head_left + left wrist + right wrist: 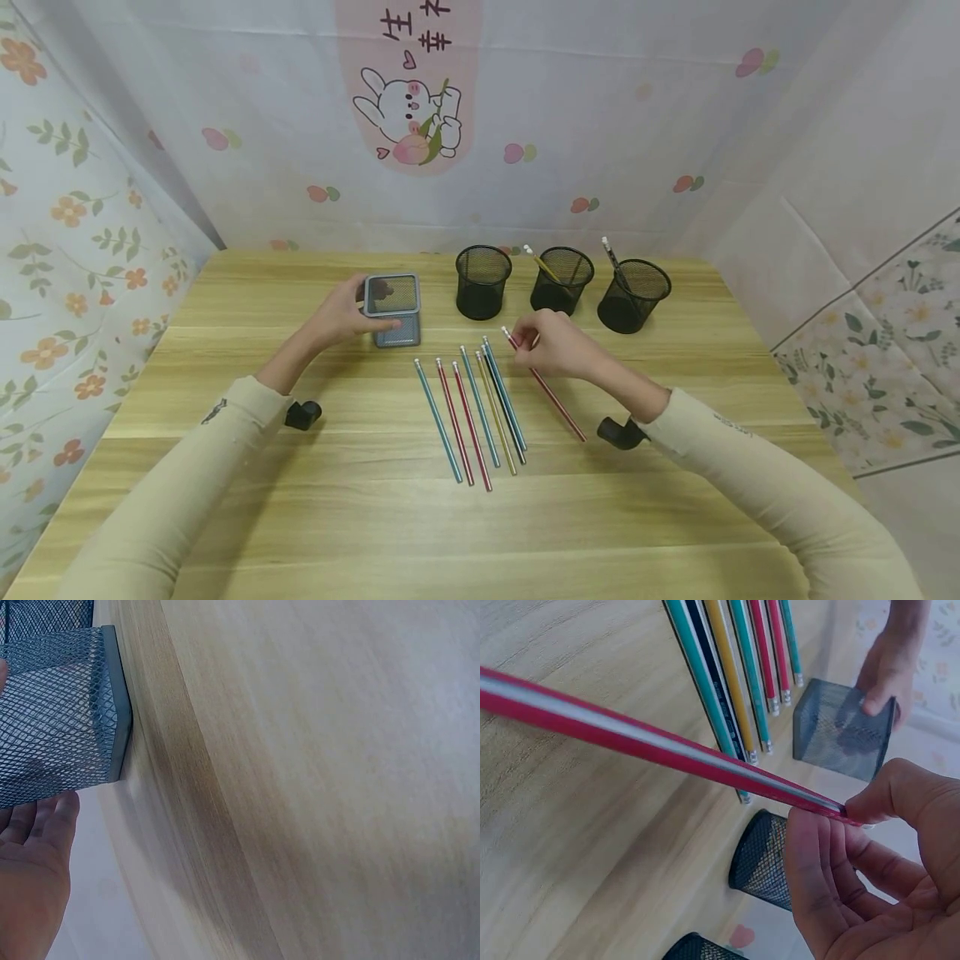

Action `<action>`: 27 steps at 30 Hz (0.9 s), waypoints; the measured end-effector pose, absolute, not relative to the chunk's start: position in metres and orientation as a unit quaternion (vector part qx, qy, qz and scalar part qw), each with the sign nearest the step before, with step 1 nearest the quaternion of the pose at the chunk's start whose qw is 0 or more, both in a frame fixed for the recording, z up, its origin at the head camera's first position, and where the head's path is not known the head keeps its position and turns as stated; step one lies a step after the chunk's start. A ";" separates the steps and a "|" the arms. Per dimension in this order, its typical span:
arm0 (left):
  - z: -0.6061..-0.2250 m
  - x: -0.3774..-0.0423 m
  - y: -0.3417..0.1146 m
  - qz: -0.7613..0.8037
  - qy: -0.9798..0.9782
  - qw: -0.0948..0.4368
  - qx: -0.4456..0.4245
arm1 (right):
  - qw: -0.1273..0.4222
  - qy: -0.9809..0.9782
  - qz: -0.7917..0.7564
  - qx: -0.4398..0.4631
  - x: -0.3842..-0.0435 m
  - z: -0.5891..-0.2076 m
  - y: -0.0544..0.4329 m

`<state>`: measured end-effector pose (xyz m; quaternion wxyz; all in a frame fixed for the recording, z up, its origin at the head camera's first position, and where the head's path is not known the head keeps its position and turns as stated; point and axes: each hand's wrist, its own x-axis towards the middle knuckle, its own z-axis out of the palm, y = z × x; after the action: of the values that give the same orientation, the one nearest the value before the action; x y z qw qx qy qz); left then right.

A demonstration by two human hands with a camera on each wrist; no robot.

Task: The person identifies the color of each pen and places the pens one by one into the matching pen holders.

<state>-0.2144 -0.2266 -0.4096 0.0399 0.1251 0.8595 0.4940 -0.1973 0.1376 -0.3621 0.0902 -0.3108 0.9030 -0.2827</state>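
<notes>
My left hand point(339, 318) grips a grey square mesh pen holder point(402, 336) from its left side, thumb across the front and fingers behind. In the left wrist view, the mesh pen holder point(60, 720) has its solid rim toward the table. Between thumb and fingertips, my right hand point(561, 346) pinches a red pencil point(555, 402) close to its white eraser end. The red pencil point(645, 748) slants across the right wrist view, its other end out of frame. Left of that hand lies a row of pencils: blue point(437, 419), red point(471, 427), yellow point(496, 412) and black among them.
Along the table's back stand three round black mesh cups. The left cup point(480, 298) holds no visible pencil; the middle cup point(553, 297) has a yellow pencil point(546, 267), the right cup point(621, 315) a black pencil point(613, 261). A printed curtain point(600, 125) hangs behind.
</notes>
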 end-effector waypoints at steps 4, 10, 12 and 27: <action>-0.409 -0.214 -0.227 0.495 0.859 0.038 0.127 | 0.095 0.901 -0.294 -0.305 -0.197 -0.360 0.139; -0.409 -0.213 -0.226 0.499 0.856 0.039 0.127 | 0.080 0.895 -0.317 -0.304 -0.201 -0.360 0.142; -0.409 -0.214 -0.226 0.499 0.856 0.039 0.126 | 0.076 0.891 -0.329 -0.303 -0.202 -0.359 0.143; -0.410 -0.213 -0.226 0.500 0.855 0.040 0.129 | 0.045 0.862 -0.388 -0.323 -0.202 -0.343 0.148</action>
<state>-0.2130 -0.2264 -0.4098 0.0401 0.1291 0.8552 0.5004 -0.2022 0.1484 -0.3430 0.0455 -0.3232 0.8622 -0.3875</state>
